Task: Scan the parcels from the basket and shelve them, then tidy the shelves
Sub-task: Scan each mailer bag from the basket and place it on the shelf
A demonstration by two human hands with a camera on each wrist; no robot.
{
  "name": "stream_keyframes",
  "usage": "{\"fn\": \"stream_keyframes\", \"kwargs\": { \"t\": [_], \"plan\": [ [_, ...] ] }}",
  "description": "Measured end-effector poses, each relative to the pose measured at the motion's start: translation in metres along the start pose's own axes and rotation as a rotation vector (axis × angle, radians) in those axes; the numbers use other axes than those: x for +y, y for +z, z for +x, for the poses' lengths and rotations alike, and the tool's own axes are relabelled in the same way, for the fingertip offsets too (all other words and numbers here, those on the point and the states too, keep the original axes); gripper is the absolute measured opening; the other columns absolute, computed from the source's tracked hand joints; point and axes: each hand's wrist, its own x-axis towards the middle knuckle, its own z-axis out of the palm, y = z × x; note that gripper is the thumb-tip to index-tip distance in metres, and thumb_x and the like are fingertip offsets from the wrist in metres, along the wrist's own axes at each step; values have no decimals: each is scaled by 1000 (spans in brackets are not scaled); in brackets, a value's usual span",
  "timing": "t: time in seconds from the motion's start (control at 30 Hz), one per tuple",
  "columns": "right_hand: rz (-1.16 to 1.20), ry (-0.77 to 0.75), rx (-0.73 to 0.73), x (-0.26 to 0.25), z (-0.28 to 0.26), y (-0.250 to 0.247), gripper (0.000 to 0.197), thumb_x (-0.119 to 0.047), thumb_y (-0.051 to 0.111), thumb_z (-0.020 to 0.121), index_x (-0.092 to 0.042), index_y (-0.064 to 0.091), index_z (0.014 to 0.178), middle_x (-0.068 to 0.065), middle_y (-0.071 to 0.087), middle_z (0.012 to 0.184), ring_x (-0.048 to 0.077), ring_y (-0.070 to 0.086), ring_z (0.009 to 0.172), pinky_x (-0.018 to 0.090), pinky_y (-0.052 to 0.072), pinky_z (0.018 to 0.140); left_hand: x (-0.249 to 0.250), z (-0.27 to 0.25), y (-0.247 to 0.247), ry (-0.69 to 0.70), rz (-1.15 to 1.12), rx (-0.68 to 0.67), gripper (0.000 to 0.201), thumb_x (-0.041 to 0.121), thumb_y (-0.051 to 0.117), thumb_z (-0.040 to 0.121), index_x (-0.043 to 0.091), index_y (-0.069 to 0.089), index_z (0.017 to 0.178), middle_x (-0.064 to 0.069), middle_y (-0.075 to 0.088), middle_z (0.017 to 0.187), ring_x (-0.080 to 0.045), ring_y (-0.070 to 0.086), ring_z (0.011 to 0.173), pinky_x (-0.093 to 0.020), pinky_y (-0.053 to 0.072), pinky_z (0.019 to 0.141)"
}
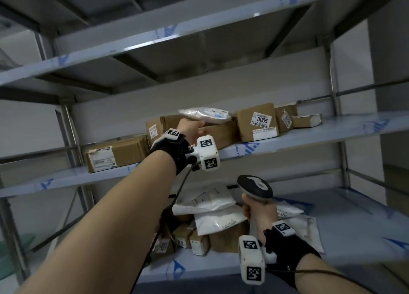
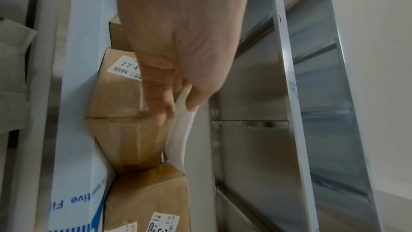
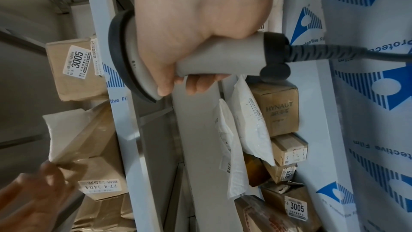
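My left hand (image 1: 194, 127) reaches onto the middle shelf (image 1: 309, 134) and pinches the near edge of a flat white mailer (image 1: 205, 114), which lies on top of a brown carton (image 1: 219, 132). In the left wrist view, thumb and fingers (image 2: 162, 110) pinch that white mailer (image 2: 180, 137) over the carton (image 2: 125, 112). My right hand (image 1: 259, 209) is lower, in front of the bottom shelf, and grips the grey barcode scanner (image 1: 254, 187) by its handle. The right wrist view shows fingers wrapped round the scanner (image 3: 214, 63), its cable leading off to the right.
The middle shelf also bears a flat carton (image 1: 115, 156) at the left and cartons labelled 3005 (image 1: 256, 121) and 3003 (image 1: 285, 119) at the right. The bottom shelf (image 1: 354, 227) holds white mailers (image 1: 212, 207) and small cartons (image 1: 199, 243). The upper shelf's front edge (image 1: 155, 41) runs overhead.
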Motion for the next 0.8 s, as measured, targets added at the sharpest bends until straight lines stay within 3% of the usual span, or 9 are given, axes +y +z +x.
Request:
{"fn": "stream_keyframes", "kwargs": {
  "t": [0.07,0.13,0.23,0.33,0.37,0.47,0.53,0.63,0.8],
  "plan": [
    [0,30,-21,-2,-2,-1,30,-5,71,84,-6,57,57,8,52,50,15,47,40,29,39,48,-1,-1,-1,-30,49,1,7,-3,43,96,-4,49,94,-15,55,76,-18,49,54,-31,46,54],
    [-40,43,-37,-5,-8,-1,29,-8,72,82,-7,58,57,11,52,54,20,47,48,36,39,59,-3,-9,-1,5,68,65,8,-6,42,93,-5,50,91,-14,58,61,-21,50,50,-31,45,51],
    [-71,71,-8,-12,-20,1,25,-6,71,82,-4,59,61,11,52,54,22,45,50,36,38,58,-10,-20,-5,80,82,155,27,-13,40,88,-12,57,108,-7,46,43,-22,46,48,-27,40,44],
    [-92,73,23,-18,-31,5,21,-9,71,84,-6,61,66,9,54,55,20,47,50,32,40,57,-19,-35,-12,79,136,132,30,-13,38,88,0,53,65,-6,44,47,-19,45,43,-19,37,39],
    [-104,76,35,-18,-35,5,20,-12,72,84,-7,62,67,8,55,56,18,48,49,31,42,57,-23,-40,-14,79,167,144,31,-12,39,89,-1,50,62,-4,44,43,-15,46,39,-17,35,37],
    [-139,70,57,-16,-45,6,20,-16,74,83,-9,62,68,6,58,58,15,51,49,28,45,55,-36,-53,-22,59,162,160,24,-6,44,90,-13,58,108,-4,45,44,-9,45,31,-16,35,38],
    [-136,65,60,-16,-50,8,19,-17,75,82,-10,62,70,5,58,57,14,52,49,28,47,56,-42,-61,-28,27,197,171,12,-3,46,90,-2,58,89,-1,47,42,-8,47,33,-18,37,42],
    [-161,72,37,-12,-59,8,19,-16,74,83,-9,62,69,4,58,56,14,52,48,29,47,58,-62,-71,-38,-52,246,129,27,5,47,94,13,45,68,4,55,50,-8,51,43,-17,44,45],
    [-244,121,-26,2,-73,6,18,-21,71,85,-7,63,77,4,57,58,13,51,49,25,44,53,-108,-94,-67,-127,254,149,35,-3,49,89,7,44,56,2,43,30,-10,43,31,-25,36,51]
  ]
}}
